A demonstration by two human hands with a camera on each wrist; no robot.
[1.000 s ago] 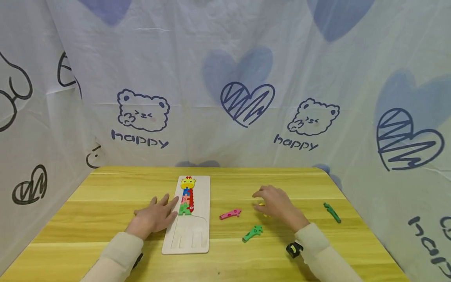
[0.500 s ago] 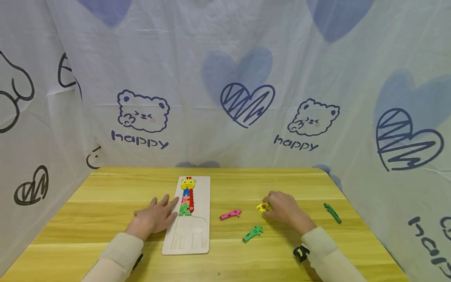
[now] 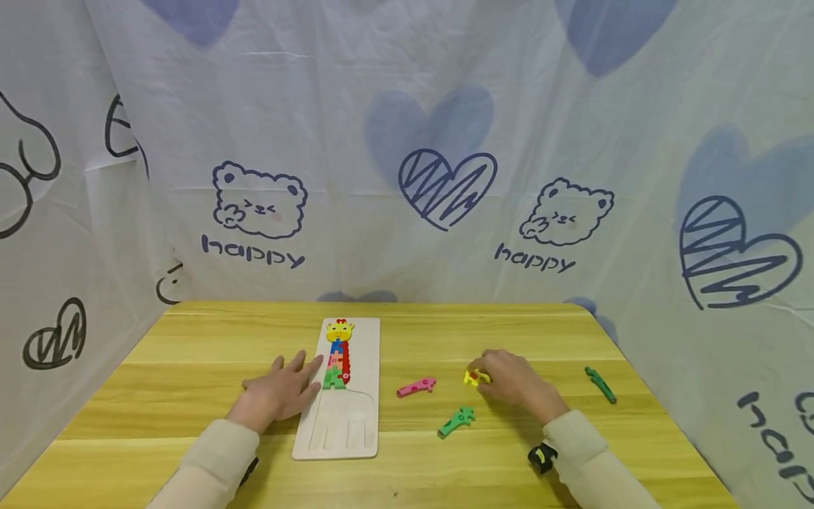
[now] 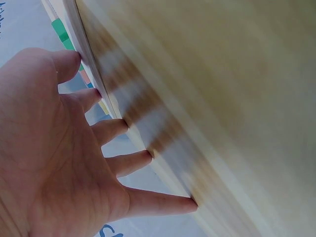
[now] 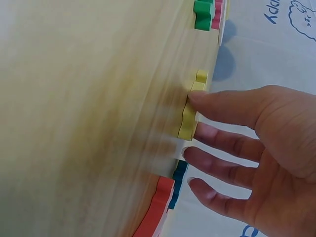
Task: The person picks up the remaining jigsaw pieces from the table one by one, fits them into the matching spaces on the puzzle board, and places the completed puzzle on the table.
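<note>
My left hand (image 3: 280, 392) lies spread at the left edge of a pale wooden puzzle board (image 3: 346, 442). In the left wrist view its fingertips rest on the table, thumb at the board's edge. A giraffe puzzle (image 3: 337, 360) with a yellow head and a blue, pink, green and red neck sits in the board; the recess below is bare. To the right, my right hand (image 3: 518, 382) pinches a yellow puzzle piece (image 3: 475, 377) lying on the table. The right wrist view shows my thumb on the near side of this yellow piece (image 5: 188, 116), index fingertip behind.
Between board and right hand lie a pink piece (image 3: 416, 387) and a green piece (image 3: 456, 422). A dark green piece (image 3: 600, 384) lies far right. The right wrist view also shows a red piece (image 5: 157, 207). A printed curtain (image 3: 356, 268) stands behind the table.
My right hand has moved slightly right and down onto the yellow piece, which it partly covered before, and its thumb and index finger have closed in on it. The left hand keeps still.
</note>
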